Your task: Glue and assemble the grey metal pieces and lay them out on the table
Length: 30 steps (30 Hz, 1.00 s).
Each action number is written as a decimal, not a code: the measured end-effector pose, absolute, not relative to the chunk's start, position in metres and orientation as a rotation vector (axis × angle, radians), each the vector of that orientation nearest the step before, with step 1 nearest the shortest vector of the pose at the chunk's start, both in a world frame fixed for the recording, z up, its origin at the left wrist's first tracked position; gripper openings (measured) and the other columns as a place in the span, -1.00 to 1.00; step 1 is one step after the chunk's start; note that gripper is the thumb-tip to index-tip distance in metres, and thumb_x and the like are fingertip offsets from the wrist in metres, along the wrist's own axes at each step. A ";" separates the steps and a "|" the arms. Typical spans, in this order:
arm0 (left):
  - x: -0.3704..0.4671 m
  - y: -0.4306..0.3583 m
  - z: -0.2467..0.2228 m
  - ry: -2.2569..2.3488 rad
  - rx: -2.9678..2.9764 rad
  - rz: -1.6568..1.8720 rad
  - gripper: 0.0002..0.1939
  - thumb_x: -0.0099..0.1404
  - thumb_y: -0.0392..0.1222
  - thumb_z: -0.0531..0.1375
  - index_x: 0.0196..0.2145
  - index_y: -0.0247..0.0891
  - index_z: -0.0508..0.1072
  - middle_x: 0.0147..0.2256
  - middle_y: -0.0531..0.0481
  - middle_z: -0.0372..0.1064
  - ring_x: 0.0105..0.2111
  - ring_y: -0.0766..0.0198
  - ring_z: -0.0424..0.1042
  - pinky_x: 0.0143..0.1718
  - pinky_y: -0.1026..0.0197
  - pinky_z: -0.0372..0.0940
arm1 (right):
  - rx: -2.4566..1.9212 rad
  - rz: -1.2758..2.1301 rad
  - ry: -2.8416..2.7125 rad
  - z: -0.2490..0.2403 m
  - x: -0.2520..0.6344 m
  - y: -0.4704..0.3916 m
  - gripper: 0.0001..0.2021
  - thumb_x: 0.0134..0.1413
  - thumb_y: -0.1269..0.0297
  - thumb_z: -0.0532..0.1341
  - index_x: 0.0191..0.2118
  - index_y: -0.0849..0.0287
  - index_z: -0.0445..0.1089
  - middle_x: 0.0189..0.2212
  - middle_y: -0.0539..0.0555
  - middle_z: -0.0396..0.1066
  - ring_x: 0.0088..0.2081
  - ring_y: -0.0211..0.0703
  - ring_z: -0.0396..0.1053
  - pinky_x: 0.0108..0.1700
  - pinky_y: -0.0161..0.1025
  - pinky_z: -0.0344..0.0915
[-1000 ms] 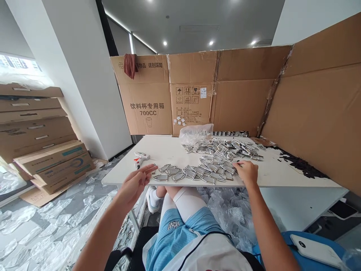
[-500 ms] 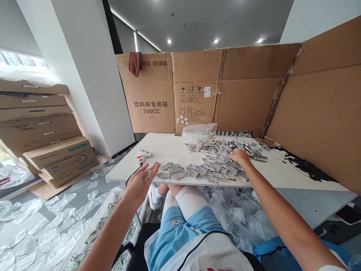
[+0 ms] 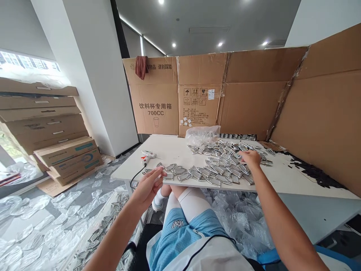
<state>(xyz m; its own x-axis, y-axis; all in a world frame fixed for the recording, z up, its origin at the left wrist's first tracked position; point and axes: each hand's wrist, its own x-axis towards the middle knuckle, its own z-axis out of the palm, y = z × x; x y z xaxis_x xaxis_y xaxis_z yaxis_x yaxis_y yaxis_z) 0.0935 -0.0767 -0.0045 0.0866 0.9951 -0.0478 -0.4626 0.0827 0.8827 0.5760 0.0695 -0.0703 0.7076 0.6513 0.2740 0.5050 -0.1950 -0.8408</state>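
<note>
Head camera: metal pieces [image 3: 220,170], long axes pointing variously; left hand [image 3: 148,188], fingers curled; right hand [image 3: 252,159], closure unclear.

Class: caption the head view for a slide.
Right hand at silvery pieces on a white table; left hand near its edge.

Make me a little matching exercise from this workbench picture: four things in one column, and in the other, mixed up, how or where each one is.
Column one
1. Glue gun
2. Cloth
3. Bag
4. Right hand

Column two
A. Clear and crumpled
B. At the metal pieces, arm stretched out
C. White, lying on the table
D. Reddish brown, draped over the top edge of the cardboard

Right pairs: 1-C, 2-D, 3-A, 4-B
</note>
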 end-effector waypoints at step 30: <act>0.109 -0.092 -0.001 1.037 1.152 1.171 -0.56 0.05 0.10 0.55 -0.30 -0.27 0.59 -0.45 0.10 0.34 -0.57 0.48 0.00 -0.52 0.30 -0.12 | -0.722 1.530 -0.905 -0.034 0.287 -0.088 -0.36 -0.23 0.18 0.64 0.04 0.02 0.48 -0.17 -0.04 0.50 -0.12 0.07 0.66 0.12 0.00 0.47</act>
